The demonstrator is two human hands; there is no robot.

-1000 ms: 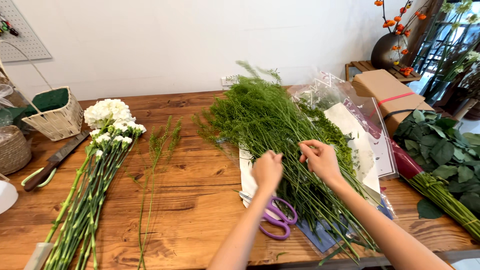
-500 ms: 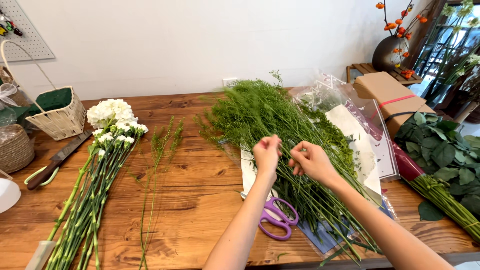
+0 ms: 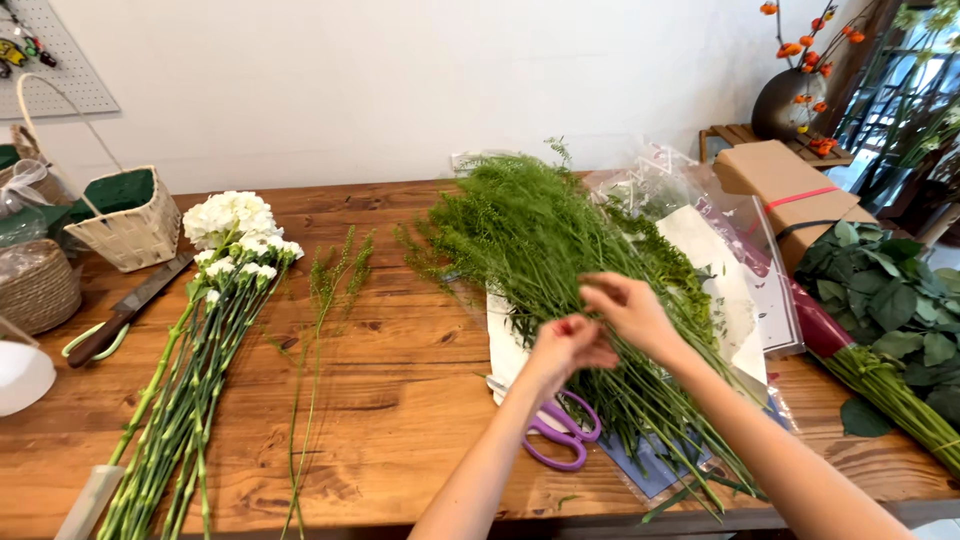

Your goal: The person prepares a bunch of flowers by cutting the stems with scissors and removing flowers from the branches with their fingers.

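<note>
Hands have drawn closer together over the feathery green bunch (image 3: 560, 260) lying on the desk (image 3: 400, 400). Left hand (image 3: 565, 345) now pinches thin stems, fingers together; right hand (image 3: 630, 310) has curled onto the same stems, above the purple scissors (image 3: 560, 435).

Feathery green stems (image 3: 560, 260) — a loose fanned bundle — lying on white paper.
</note>
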